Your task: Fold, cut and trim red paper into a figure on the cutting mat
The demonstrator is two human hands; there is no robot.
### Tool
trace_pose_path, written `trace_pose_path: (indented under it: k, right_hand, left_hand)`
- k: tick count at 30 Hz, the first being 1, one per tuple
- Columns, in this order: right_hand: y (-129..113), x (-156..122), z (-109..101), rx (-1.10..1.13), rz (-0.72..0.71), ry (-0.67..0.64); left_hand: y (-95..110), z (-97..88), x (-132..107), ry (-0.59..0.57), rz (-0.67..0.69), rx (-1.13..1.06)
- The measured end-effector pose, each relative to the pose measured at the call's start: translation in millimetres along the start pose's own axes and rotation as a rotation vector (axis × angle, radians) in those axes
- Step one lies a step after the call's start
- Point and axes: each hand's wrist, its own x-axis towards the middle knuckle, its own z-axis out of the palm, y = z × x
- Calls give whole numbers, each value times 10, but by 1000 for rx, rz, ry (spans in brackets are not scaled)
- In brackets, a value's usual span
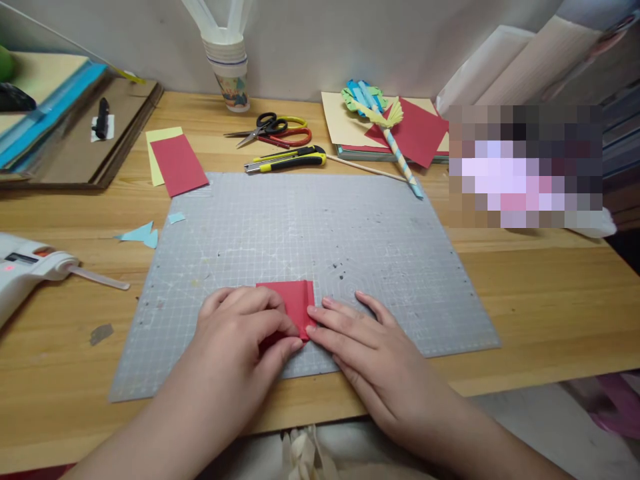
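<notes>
A small piece of red paper point(293, 297) lies on the grey cutting mat point(260, 213), near its front edge. A narrow fold line runs along the paper's right side. My left hand point(245, 327) pinches the paper at its lower right corner between thumb and forefinger, covering the lower left part. My right hand point(360, 347) lies with fingers stretched out on the mat, its fingertips touching the paper's right edge.
A glue gun point(30, 273) and blue paper scraps point(140, 233) are at the left. Behind the mat lie scissors point(265, 130), a utility knife point(287, 160) and red paper point(180, 163). A paper flower point(370, 107) rests at the back right; stacked cups point(227, 67) stand by the wall.
</notes>
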Motion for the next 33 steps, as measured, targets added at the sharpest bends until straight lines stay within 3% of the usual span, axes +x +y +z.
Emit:
trace_pose_path:
  k: [8,25,33]
  right_hand:
    - [21,-12,4,8,-17,1]
    - [1,13,-3,-56,-37,4]
    - [10,3,-12,-31,-29,-22]
  left_hand:
    - [95,26,57,36,-140,57]
    - [47,29,53,-23,-87,15]
    - [137,21,101,-35,-138,21]
